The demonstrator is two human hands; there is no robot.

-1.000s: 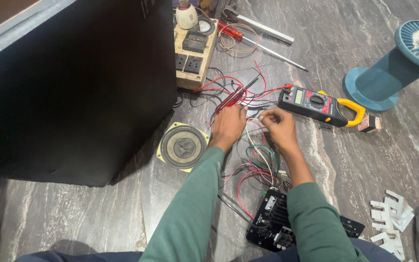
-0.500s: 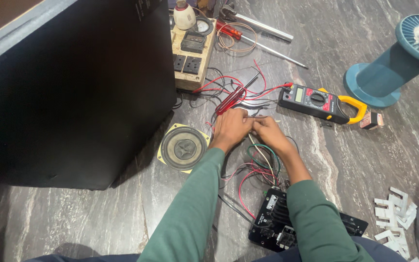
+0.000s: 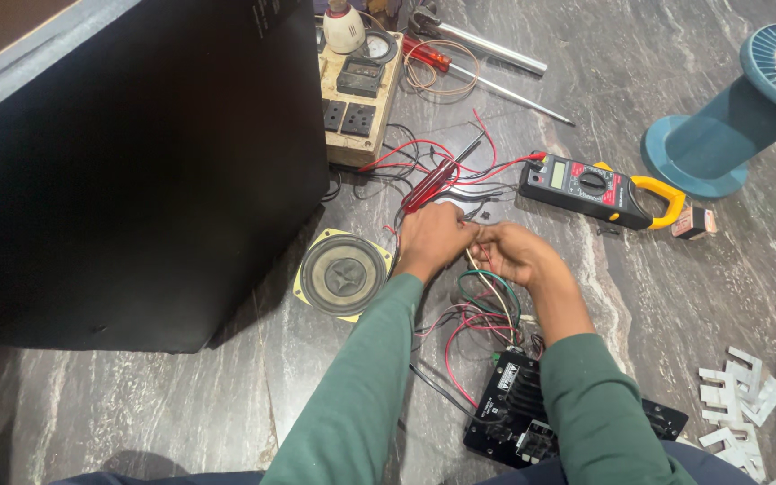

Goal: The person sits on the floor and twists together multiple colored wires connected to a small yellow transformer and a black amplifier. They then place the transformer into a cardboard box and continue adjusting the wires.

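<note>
Your left hand (image 3: pixel 433 238) and right hand (image 3: pixel 509 253) meet, fingers pinched together on thin wires (image 3: pixel 487 301). A speaker (image 3: pixel 343 274) lies at nine o'clock, a meter (image 3: pixel 586 186) at two o'clock.

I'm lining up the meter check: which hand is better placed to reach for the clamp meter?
The right hand, probably. It sits on the same side as the clamp meter, with only bare floor between. The left hand is farther off, nearer the round speaker. Both hands pinch the wires.
</note>
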